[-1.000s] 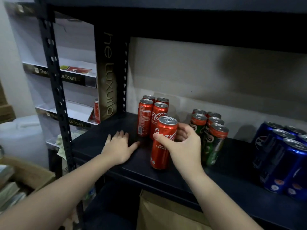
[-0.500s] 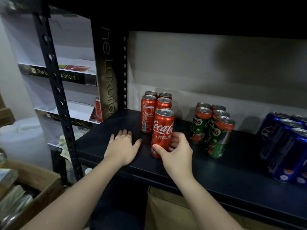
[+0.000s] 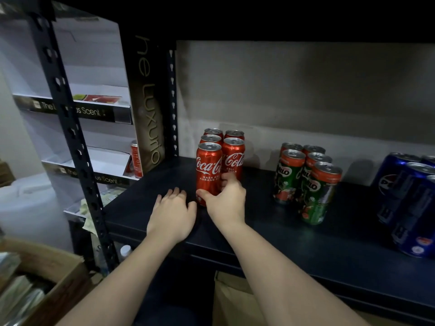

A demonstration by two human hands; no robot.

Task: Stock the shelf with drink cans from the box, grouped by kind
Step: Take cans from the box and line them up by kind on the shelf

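A red Coca-Cola can [image 3: 208, 171] stands upright at the front left of a cluster of several red cans [image 3: 233, 155] on the dark shelf [image 3: 270, 234]. My right hand [image 3: 224, 200] wraps its lower part, thumb in front and fingers behind. My left hand [image 3: 171, 214] lies flat on the shelf just left of the can, fingers spread, holding nothing. Several green Milo cans [image 3: 306, 182] stand to the right. Blue Pepsi cans [image 3: 407, 198] fill the far right.
A cardboard box [image 3: 47, 285] with cans sits at lower left. A black perforated upright [image 3: 70, 137] frames the shelf's left side. Behind it is a white display stand [image 3: 94, 109] with one red can [image 3: 136, 158]. Brown cardboard [image 3: 235, 302] lies below the shelf.
My right hand has carried the red can back and left, setting it upright against the other red cans. My grip slid down to its base. My left hand stayed flat on the shelf.
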